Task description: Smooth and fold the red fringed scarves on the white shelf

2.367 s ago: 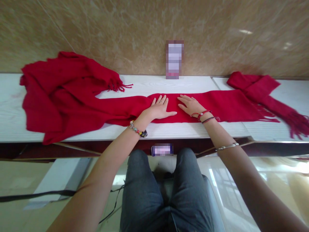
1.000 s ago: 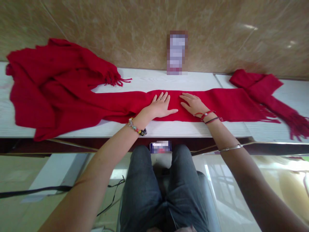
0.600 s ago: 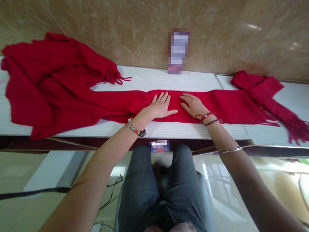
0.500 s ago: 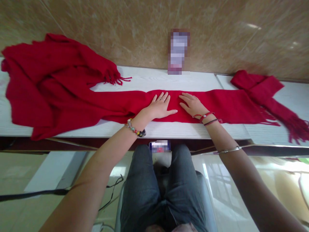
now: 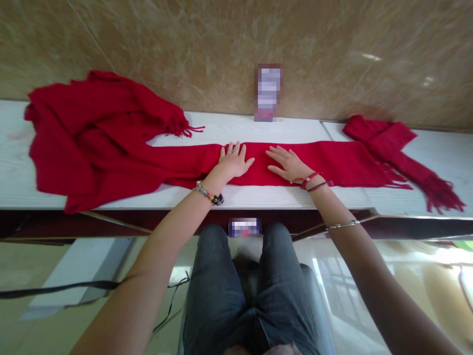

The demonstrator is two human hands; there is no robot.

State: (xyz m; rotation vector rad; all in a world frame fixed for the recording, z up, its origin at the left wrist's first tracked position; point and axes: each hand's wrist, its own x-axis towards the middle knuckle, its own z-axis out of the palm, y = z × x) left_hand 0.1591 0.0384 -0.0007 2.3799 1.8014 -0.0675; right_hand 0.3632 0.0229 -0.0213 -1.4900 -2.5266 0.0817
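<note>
A long red fringed scarf point(image 5: 340, 162) lies stretched along a white tabletop point(image 5: 295, 197). Its middle is a fairly flat strip, while the left part is bunched in loose folds with fringe at the top. My left hand point(image 5: 233, 162) rests palm down on the strip, fingers spread. To its right my right hand point(image 5: 286, 163) also lies on the cloth, fingers out and apart. Bare red fabric shows between the two hands. By the right fringed end is a narrow folded red scarf point(image 5: 391, 138), its own fringe hanging toward the table's front edge.
A brown marbled wall point(image 5: 185, 44) borders the table's back, with a blurred-out upright object point(image 5: 269, 93) against it. Another blurred object point(image 5: 245, 228) sits below the front edge, above my knees. A black cord point(image 5: 173, 301) trails on the floor at left.
My left hand has slid a little left along the scarf, widening the gap between my hands. My right hand stays roughly in place on the cloth. The camera view has shifted slightly.
</note>
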